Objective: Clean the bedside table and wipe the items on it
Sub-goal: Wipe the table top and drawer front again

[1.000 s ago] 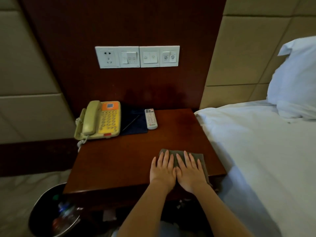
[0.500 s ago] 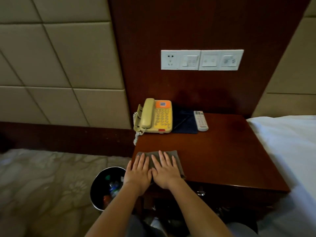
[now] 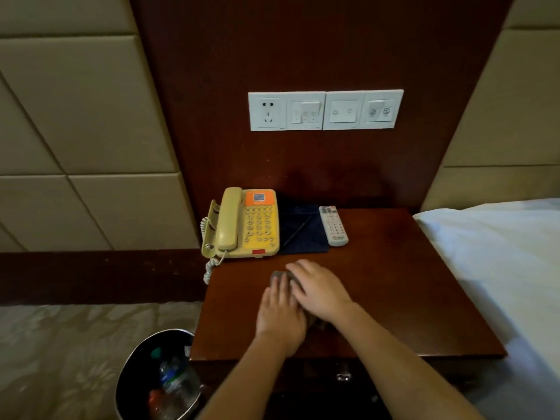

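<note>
Two bare hands lie flat and close together on the front half of the bedside table point(image 3: 394, 298), just beyond the waste bin point(image 3: 157, 377) that stands on the floor by its left front corner. The left hand point(image 3: 280, 313) and the right hand point(image 3: 321, 294) press with straight fingers on a grey cloth point(image 3: 278, 275). Only a small part of it shows at the fingertips, and neither hand curls round it. I judge the step in hand to be wiping the bare tabletop, with the items not yet wiped. Farther back, by the wall, a yellow telephone point(image 3: 245, 222), a dark blue pad point(image 3: 303, 231) and a white remote point(image 3: 333, 225) sit side by side. The next move probably calls for pushing the cloth up to these, then lifting each to wipe it and the wood beneath, minding the coiled cord point(image 3: 207, 268).
</note>
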`<control>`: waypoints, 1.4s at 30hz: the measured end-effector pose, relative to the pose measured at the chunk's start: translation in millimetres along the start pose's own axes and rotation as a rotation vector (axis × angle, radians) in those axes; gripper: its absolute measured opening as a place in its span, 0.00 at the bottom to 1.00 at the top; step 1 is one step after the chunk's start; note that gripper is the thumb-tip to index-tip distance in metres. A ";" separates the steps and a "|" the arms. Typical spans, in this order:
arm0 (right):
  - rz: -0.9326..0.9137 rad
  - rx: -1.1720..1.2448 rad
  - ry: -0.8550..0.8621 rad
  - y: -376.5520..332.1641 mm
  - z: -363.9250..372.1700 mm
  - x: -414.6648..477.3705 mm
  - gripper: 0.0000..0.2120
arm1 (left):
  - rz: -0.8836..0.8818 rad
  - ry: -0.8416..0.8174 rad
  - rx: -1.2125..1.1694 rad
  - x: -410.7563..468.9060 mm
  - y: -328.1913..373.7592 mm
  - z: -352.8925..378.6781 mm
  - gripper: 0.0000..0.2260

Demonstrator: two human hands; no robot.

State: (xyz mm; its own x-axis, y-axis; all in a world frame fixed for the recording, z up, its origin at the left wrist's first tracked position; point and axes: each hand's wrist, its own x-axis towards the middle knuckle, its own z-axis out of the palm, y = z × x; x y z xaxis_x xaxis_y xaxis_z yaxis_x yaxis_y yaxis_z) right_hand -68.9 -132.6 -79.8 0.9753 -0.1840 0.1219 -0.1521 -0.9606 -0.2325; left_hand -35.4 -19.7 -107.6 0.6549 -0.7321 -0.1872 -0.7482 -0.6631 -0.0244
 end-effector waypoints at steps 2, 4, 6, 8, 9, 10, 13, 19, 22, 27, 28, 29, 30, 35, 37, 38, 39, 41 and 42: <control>0.115 -0.086 0.173 32.0 -18.3 2.7 0.18 | 0.073 0.009 -0.029 16.4 41.2 -1.8 0.27; 0.292 -0.137 0.223 58.3 -32.0 7.9 0.20 | 0.102 0.006 -0.046 28.0 66.6 -3.3 0.27; 0.444 -0.168 0.143 78.2 -36.9 15.9 0.26 | 0.123 0.009 -0.048 36.6 76.7 -4.3 0.27; 0.528 -0.121 0.026 90.3 -34.4 27.0 0.35 | 0.130 0.026 -0.039 45.5 78.9 -3.7 0.27; 0.555 -0.079 -0.030 93.6 -31.0 33.4 0.38 | 0.132 0.032 -0.040 50.2 79.7 -3.2 0.27; 0.570 -0.043 -0.073 95.2 -26.1 40.0 0.40 | 0.136 0.033 -0.038 54.8 80.3 -3.3 0.27; 0.570 -0.010 -0.080 95.1 -12.1 56.2 0.38 | 0.156 0.030 -0.012 66.9 81.5 -4.0 0.27; 0.560 -0.071 0.080 104.2 -6.3 63.4 0.29 | 0.183 0.075 -0.044 81.3 83.1 -1.2 0.27; 0.597 -0.061 0.130 121.2 -11.6 56.0 0.28 | 0.202 0.106 -0.057 82.1 83.2 -1.7 0.27; 0.771 -0.048 0.158 167.6 -31.5 32.4 0.28 | 0.222 0.123 -0.066 84.8 84.1 -0.2 0.41; 0.806 -0.043 0.150 177.9 -35.4 26.8 0.29 | 0.218 0.122 -0.069 86.0 84.4 -0.3 0.42; 0.837 -0.039 0.141 187.3 -39.1 21.0 0.30 | 0.217 0.119 -0.070 87.3 84.7 0.2 0.42; 0.868 -0.033 0.136 196.0 -42.2 15.6 0.30 | 0.217 0.118 -0.072 88.2 84.7 -0.4 0.43; 0.965 0.047 0.141 226.9 -47.7 -1.2 0.28 | 0.218 0.131 -0.068 89.1 86.4 -3.5 0.42; 0.948 0.074 0.149 231.7 -46.5 -1.0 0.29 | 0.215 0.140 -0.060 89.0 87.6 -4.0 0.42; 0.940 0.088 0.154 233.2 -45.5 0.1 0.30 | 0.213 0.145 -0.059 89.7 88.1 -3.8 0.42; 0.937 0.103 0.156 234.4 -44.8 1.1 0.30 | 0.211 0.150 -0.059 90.3 88.4 -3.0 0.41; 0.942 0.130 0.160 238.2 -43.0 3.1 0.30 | 0.207 0.155 -0.063 91.9 89.0 -2.1 0.41; 0.946 0.139 0.166 240.5 -42.6 3.5 0.30 | 0.207 0.153 -0.065 92.4 89.1 -1.9 0.41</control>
State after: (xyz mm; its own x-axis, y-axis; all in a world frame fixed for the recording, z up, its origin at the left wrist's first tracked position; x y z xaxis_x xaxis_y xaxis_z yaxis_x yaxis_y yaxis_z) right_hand -108.9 -373.1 -94.2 0.4227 -0.9053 -0.0426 -0.8316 -0.3688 -0.4151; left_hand -41.4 -146.7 -125.2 0.5007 -0.8651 -0.0306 -0.8628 -0.5016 0.0630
